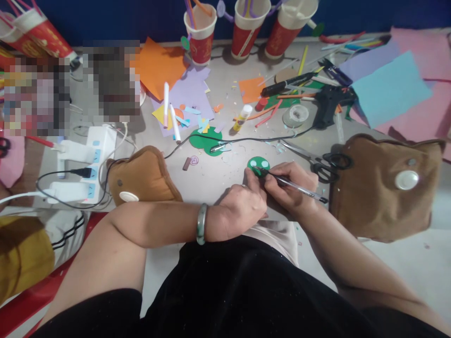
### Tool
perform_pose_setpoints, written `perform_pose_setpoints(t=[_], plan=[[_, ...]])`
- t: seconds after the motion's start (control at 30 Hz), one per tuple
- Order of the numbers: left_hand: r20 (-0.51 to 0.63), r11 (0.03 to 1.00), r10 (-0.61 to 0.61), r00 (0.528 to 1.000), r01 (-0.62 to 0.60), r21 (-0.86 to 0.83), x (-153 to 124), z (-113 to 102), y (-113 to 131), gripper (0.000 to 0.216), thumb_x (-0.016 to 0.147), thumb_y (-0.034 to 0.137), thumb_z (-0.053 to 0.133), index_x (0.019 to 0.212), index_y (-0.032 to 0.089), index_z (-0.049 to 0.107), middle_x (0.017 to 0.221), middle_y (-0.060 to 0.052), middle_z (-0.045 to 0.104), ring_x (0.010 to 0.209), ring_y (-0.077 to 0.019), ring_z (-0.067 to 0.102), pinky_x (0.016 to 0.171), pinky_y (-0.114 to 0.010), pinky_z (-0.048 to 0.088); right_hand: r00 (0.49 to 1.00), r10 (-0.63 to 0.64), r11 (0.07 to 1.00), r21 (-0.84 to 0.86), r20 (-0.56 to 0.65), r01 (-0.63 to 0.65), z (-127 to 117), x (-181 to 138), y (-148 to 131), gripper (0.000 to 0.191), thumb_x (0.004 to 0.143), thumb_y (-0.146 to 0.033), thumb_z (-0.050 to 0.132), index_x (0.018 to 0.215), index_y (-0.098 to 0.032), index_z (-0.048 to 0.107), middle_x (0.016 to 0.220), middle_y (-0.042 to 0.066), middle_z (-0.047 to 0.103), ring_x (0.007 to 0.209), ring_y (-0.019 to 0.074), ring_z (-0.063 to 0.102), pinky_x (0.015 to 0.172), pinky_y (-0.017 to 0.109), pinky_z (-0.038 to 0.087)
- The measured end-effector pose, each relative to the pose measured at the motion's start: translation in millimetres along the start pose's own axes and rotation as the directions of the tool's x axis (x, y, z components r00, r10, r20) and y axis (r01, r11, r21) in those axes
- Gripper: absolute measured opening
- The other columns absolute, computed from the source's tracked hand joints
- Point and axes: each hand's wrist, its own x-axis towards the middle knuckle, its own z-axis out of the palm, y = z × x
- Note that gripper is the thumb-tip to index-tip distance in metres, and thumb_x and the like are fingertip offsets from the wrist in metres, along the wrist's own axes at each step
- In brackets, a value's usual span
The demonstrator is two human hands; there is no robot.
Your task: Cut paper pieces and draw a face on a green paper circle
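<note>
A small green paper circle (258, 164) with two pale ovals on it lies on the grey table. My right hand (291, 185) is closed round a dark pen (299, 188), whose tip touches the circle's lower edge. My left hand (243, 204) has its fingers curled and presses on the near edge of the circle with a fingertip. A green bangle (201, 224) sits on my left wrist.
Black scissors (326, 164) lie right of my hands, with a black glue gun (329, 103) and tape roll (296, 115) beyond. A glue stick (242, 117), markers (169, 112), coloured paper, paper cups (200, 33), a power strip (84, 164) and two brown pads (384, 188) surround them.
</note>
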Motion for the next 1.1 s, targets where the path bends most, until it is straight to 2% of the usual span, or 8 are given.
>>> perform_pose_setpoints(t=[0.23,0.67,0.9,1.1], plan=[[-0.046,1.0,0.012,0.999,-0.012,0.01,-2.3,0.9,-0.1,0.089,0.107,0.062,0.059,0.166,-0.002,0.046,0.164,-0.044,0.043,0.09,-0.0273,0.083,0.066,-0.031,0.061,1.0,0.018,1.0,-0.011,0.024,-0.018,-1.0,0.4,0.2,0.01,0.089,-0.036,0.07,0.085,-0.028,0.067,0.078,0.003,0.081,0.063,0.0206,0.075,0.06,0.032,0.06],[0.006,1.0,0.001,1.0,-0.001,-0.024,-1.2,-1.7,-0.9,0.087,0.108,0.061,0.058,0.17,0.002,0.042,0.168,-0.041,0.041,0.093,-0.0267,0.082,0.068,-0.032,0.06,0.999,0.026,1.0,0.004,0.041,-0.027,-1.7,-0.9,-0.9,0.007,0.088,-0.033,0.07,0.086,-0.028,0.067,0.08,0.003,0.081,0.064,0.0211,0.076,0.061,0.033,0.061],[-0.012,1.0,0.012,1.0,-0.012,0.006,-2.0,-3.7,-0.7,0.087,0.108,0.06,0.058,0.167,-0.002,0.044,0.165,-0.044,0.042,0.091,-0.0277,0.083,0.066,-0.032,0.062,0.998,-0.068,0.997,0.023,-0.006,0.068,-0.2,0.0,-1.2,0.004,0.09,-0.028,0.071,0.09,-0.025,0.068,0.078,0.002,0.079,0.059,0.018,0.073,0.057,0.03,0.059],[-0.006,1.0,0.02,1.0,-0.02,0.0,-1.1,-4.6,-1.6,0.091,0.106,0.062,0.06,0.166,-0.004,0.045,0.163,-0.046,0.043,0.092,-0.0291,0.083,0.065,-0.032,0.062,1.0,0.003,1.0,0.009,0.02,-0.004,-0.7,1.4,-1.8,0.011,0.09,-0.035,0.069,0.084,-0.027,0.067,0.072,0.002,0.079,0.056,0.0187,0.072,0.055,0.03,0.057]])
